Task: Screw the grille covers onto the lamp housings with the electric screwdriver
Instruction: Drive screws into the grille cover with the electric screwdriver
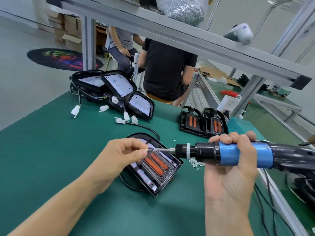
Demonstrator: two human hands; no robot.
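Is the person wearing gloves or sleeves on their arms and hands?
No. The left hand and the right hand are bare, with no gloves, rings or watch in view. Both forearms are uncovered as far as the picture shows; no sleeve is visible.

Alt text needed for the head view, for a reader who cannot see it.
Over a green bench, the right hand grips a blue-and-black electric screwdriver held level, while the left hand pinches a small screw at its bit. Below lies a lamp housing with its grille cover. Bare housings are stacked behind.
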